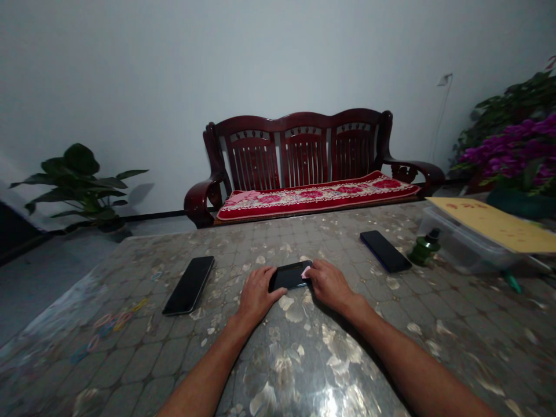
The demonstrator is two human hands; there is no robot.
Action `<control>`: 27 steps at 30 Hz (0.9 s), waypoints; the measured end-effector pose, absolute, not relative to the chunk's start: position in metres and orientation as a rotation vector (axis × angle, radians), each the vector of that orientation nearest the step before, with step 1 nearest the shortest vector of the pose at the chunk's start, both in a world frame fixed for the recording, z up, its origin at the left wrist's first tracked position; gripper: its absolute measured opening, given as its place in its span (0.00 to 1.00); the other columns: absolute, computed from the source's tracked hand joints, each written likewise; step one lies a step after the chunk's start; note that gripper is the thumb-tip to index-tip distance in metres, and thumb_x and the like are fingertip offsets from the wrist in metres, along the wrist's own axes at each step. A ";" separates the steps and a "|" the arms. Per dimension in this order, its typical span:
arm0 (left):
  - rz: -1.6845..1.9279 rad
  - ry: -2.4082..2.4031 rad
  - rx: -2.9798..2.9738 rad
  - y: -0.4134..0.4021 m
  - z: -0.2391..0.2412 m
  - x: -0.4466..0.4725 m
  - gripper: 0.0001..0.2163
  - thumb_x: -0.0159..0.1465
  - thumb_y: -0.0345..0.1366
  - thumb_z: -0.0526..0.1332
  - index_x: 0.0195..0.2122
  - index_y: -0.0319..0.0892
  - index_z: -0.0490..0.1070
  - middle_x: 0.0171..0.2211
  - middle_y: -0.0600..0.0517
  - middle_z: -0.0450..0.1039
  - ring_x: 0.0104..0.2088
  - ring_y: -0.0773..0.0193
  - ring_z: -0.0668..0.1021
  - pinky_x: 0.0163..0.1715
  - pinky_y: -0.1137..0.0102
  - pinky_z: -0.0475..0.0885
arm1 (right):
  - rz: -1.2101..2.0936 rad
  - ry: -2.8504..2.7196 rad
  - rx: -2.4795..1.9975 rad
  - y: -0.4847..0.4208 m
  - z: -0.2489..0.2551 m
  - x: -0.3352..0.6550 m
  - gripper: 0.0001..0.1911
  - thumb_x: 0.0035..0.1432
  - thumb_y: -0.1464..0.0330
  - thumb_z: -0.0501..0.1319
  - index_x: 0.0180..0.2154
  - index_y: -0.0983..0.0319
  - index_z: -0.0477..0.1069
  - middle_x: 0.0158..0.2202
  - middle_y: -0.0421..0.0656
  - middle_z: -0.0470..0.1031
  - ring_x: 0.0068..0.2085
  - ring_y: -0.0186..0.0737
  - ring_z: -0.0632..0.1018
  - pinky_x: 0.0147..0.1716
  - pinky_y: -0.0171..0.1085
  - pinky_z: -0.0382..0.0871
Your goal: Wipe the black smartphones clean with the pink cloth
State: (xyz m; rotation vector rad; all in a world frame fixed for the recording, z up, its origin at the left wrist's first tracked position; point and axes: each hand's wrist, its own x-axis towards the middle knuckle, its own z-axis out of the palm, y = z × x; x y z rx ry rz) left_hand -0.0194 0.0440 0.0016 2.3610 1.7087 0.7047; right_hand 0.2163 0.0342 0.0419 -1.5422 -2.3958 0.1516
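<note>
A black phone (290, 275) lies flat on the patterned table (304, 359) in front of me. My left hand (257, 294) rests on the table with its fingers against the phone's left end. At the phone's right end my right hand (329, 283) has its fingers curled, pressing a small pink-white piece (306, 271) onto the screen. A second black phone (189, 285) lies to the left and a third (385, 251) to the right, both untouched.
A small green bottle (424, 248) stands beside a clear plastic box (469, 246) with a yellow lid at the right. Coloured rubber bands (110, 324) lie at the table's left. A red wooden bench (304, 168) and potted plants (84, 182) stand beyond.
</note>
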 end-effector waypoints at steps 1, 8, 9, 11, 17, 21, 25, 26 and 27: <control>0.694 1.718 2.360 0.043 0.003 -0.019 0.25 0.60 0.43 0.69 0.57 0.44 0.71 0.57 0.43 0.73 0.57 0.47 0.73 0.59 0.53 0.66 | 0.154 -2.422 -1.491 0.033 0.041 0.215 0.14 0.65 0.73 0.56 0.45 0.58 0.79 0.42 0.47 0.75 0.45 0.43 0.74 0.45 0.36 0.62; 0.713 1.769 2.372 0.043 0.003 -0.012 0.24 0.60 0.45 0.68 0.56 0.46 0.72 0.55 0.45 0.74 0.55 0.47 0.73 0.57 0.54 0.67 | 0.084 -2.312 -1.682 0.042 0.040 0.225 0.17 0.67 0.74 0.53 0.48 0.59 0.78 0.43 0.49 0.75 0.45 0.44 0.74 0.44 0.37 0.63; 0.717 1.769 2.370 0.043 0.003 -0.011 0.23 0.60 0.45 0.68 0.56 0.46 0.72 0.54 0.45 0.74 0.55 0.48 0.73 0.57 0.54 0.67 | 0.084 -2.299 -1.710 0.043 0.040 0.225 0.17 0.67 0.74 0.53 0.48 0.60 0.78 0.43 0.49 0.75 0.45 0.45 0.74 0.44 0.37 0.63; 0.718 1.767 2.362 0.045 0.002 -0.009 0.23 0.60 0.45 0.69 0.56 0.46 0.72 0.53 0.45 0.74 0.54 0.48 0.73 0.57 0.55 0.67 | 0.090 -2.301 -1.705 0.043 0.039 0.221 0.17 0.67 0.74 0.53 0.48 0.60 0.78 0.44 0.50 0.75 0.45 0.45 0.74 0.44 0.37 0.63; 0.714 1.732 2.328 0.048 0.005 -0.006 0.25 0.58 0.43 0.70 0.56 0.43 0.72 0.54 0.43 0.74 0.55 0.45 0.73 0.56 0.53 0.68 | 0.140 -2.409 -1.434 0.036 0.032 0.202 0.15 0.67 0.72 0.54 0.48 0.59 0.77 0.44 0.47 0.74 0.45 0.42 0.73 0.44 0.36 0.63; 0.710 1.592 2.319 0.052 0.007 -0.019 0.28 0.56 0.39 0.72 0.58 0.44 0.71 0.55 0.43 0.74 0.57 0.45 0.73 0.59 0.52 0.66 | 0.119 -2.326 -1.603 0.039 0.037 0.214 0.16 0.68 0.74 0.52 0.48 0.60 0.78 0.43 0.48 0.74 0.45 0.43 0.74 0.44 0.36 0.63; 0.670 1.318 2.282 0.058 0.009 -0.041 0.33 0.55 0.35 0.71 0.63 0.45 0.67 0.61 0.44 0.70 0.60 0.48 0.72 0.61 0.54 0.65 | 0.094 -2.257 -1.730 0.041 0.042 0.227 0.17 0.68 0.74 0.52 0.49 0.60 0.78 0.43 0.49 0.75 0.45 0.44 0.74 0.44 0.37 0.62; 0.661 1.277 2.272 0.059 0.010 -0.045 0.33 0.55 0.35 0.71 0.63 0.45 0.67 0.61 0.45 0.70 0.60 0.48 0.72 0.62 0.55 0.65 | 0.093 -2.259 -1.732 0.040 0.042 0.227 0.17 0.68 0.74 0.52 0.49 0.60 0.78 0.44 0.49 0.75 0.46 0.44 0.74 0.44 0.37 0.62; 0.659 1.259 2.262 0.059 0.010 -0.048 0.33 0.55 0.35 0.71 0.63 0.45 0.67 0.61 0.45 0.70 0.60 0.48 0.72 0.62 0.55 0.65 | 0.094 -2.266 -1.728 0.040 0.042 0.226 0.17 0.68 0.74 0.52 0.49 0.61 0.78 0.44 0.50 0.75 0.46 0.44 0.74 0.44 0.37 0.62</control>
